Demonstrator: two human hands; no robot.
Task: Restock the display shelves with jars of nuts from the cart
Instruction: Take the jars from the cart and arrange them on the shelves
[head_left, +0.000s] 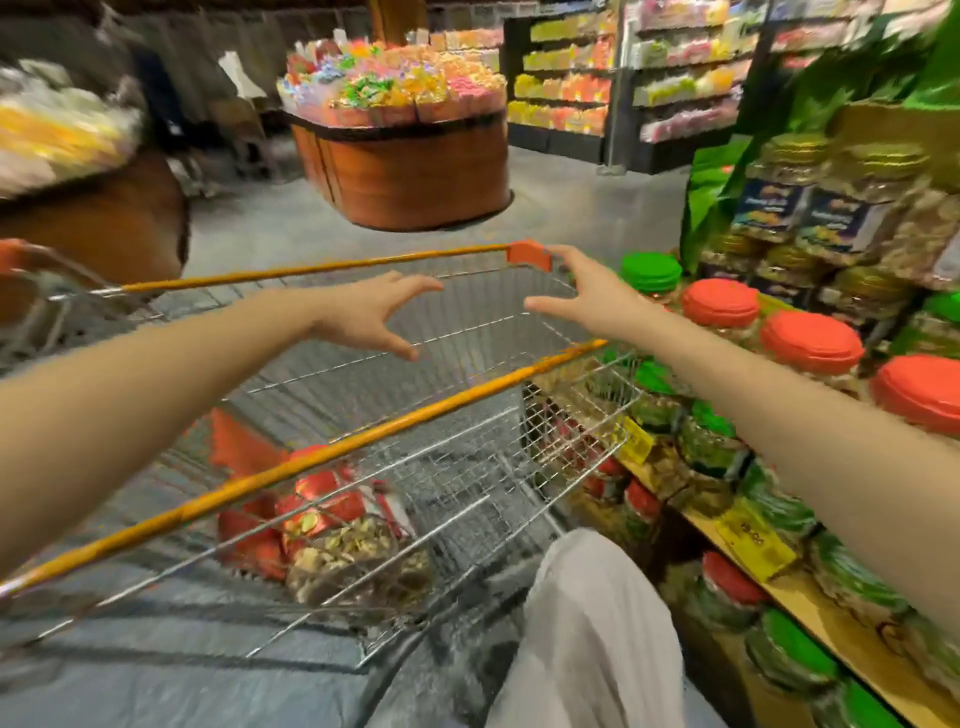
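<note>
Cart (363, 460), wire with orange rails: holds several jars of nuts (337, 551) with red lids, lying on their sides at the bottom.
Left hand (371, 317): raised above the cart, fingers spread and lightly curved, holding nothing.
Right hand (587, 299): raised opposite, palm facing the left hand, fingers spread, holding nothing; fingertips close to the cart's corner cap (527, 254), contact unclear.
Display shelves (810, 618), just right of the cart: stocked with red-lidded jars (810, 343) and green-lidded jars (652, 273).
Price tag (753, 545), yellow, on a shelf edge.
Round bin (415, 176) beyond the cart: blurred bright packets.
</note>
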